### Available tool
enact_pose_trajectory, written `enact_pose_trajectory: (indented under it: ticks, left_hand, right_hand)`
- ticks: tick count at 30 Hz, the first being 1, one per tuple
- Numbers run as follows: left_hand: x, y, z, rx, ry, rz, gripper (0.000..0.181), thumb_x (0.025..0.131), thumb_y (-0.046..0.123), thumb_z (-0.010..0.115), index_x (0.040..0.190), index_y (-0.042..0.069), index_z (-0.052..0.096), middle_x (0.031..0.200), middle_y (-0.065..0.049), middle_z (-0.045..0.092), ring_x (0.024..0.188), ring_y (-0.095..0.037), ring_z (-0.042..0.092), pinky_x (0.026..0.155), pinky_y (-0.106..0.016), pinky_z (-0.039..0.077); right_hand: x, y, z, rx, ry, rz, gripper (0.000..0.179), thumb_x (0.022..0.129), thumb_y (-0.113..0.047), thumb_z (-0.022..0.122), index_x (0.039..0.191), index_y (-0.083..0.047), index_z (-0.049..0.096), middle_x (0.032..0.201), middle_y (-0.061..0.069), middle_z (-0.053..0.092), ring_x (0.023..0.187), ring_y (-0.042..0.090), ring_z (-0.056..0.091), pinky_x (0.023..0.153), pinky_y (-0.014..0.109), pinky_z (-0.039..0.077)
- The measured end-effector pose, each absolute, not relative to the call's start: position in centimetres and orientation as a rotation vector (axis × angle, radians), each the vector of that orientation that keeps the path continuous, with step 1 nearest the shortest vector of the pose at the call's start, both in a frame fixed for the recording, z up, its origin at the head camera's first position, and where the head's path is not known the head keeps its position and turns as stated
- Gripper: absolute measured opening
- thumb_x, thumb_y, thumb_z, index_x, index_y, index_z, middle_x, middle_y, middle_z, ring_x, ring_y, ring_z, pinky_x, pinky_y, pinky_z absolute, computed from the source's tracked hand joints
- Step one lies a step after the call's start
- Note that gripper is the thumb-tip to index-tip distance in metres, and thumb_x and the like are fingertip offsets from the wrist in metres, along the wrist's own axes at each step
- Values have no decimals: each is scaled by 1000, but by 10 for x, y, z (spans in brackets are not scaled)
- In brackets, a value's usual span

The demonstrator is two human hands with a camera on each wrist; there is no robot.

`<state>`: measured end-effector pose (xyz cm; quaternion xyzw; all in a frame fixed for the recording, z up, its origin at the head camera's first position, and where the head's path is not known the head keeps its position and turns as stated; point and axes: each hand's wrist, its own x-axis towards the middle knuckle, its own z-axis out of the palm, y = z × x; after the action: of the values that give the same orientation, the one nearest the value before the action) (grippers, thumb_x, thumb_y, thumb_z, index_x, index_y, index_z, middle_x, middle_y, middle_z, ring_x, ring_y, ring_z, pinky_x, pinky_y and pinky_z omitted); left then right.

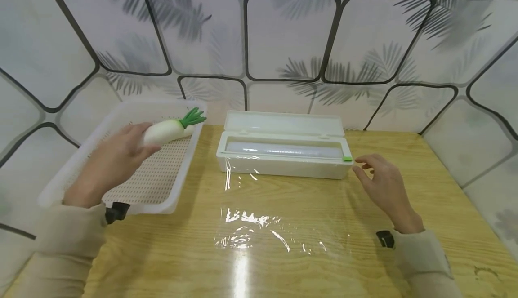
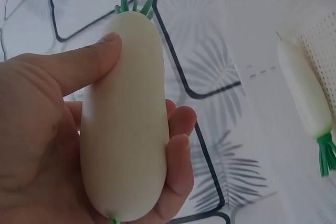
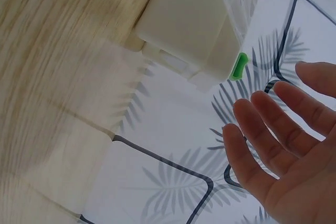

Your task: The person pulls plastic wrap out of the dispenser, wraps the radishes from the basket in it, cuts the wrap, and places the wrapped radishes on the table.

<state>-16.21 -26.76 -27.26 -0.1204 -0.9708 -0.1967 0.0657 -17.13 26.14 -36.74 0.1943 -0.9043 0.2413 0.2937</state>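
My left hand (image 1: 117, 158) grips a white radish (image 1: 163, 131) with short green stalks, held above the white basket (image 1: 186, 167). Thumb and fingers wrap the radish (image 2: 126, 114) in the left wrist view. A second radish (image 2: 307, 87) lies in the basket. Loosely bent and holding nothing, my right hand (image 1: 382, 185) hovers by the right end of a white cling film box (image 1: 283, 166). Its lid (image 1: 283, 122) stands up, showing the film roll (image 1: 283, 149) inside. Clear film (image 1: 259, 219) stretches from the box over the table towards me.
A light wood-grain table (image 1: 437, 190) carries everything. Behind it rises a patterned wall covering (image 1: 291, 37) with dark outlines and leaf prints. A small green slider (image 1: 347, 158) sits at the box's right front corner.
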Motion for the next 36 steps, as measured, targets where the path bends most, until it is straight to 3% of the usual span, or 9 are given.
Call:
enact_pose_trajectory:
  ticks: [9,21,26,33,36]
  left_hand:
    - [-154,-231,-274,-509,-2890,-585,52,104,24,59,146,-3,43,133,-31,54,108,-45,58,85,-64,48]
    - [-147,-186,-282,-765,-2759,-592,44,99,20,69,136,3,52,116,-20,62,84,-31,61,71,-51,54]
    - [-147,-170,-291,-850,-2694,-586,45,96,20,72,134,2,55,113,-17,64,84,-29,62,70,-49,56]
    - [-144,-147,-302,-937,-2691,-605,46,96,20,72,136,2,56,116,-15,66,88,-27,65,70,-47,58]
    - [-145,-136,-308,-976,-2675,-578,48,95,21,73,135,1,56,114,-15,66,86,-27,65,70,-44,57]
  right_hand:
    - [-169,259,-364,508,-2416,660,17,84,9,76,100,8,70,98,23,70,79,37,68,65,53,55]
    - [-167,255,-362,545,-2383,672,19,82,10,77,99,7,70,96,20,70,79,35,68,64,51,55]
    - [-167,252,-360,570,-2363,678,21,81,10,78,100,5,70,97,18,70,80,33,68,60,47,55]
    - [-165,245,-358,681,-2318,705,24,80,11,78,101,4,70,99,16,71,81,29,68,61,19,45]
    - [-163,242,-355,715,-2296,717,26,79,12,78,102,4,70,101,16,70,84,28,66,66,14,42]
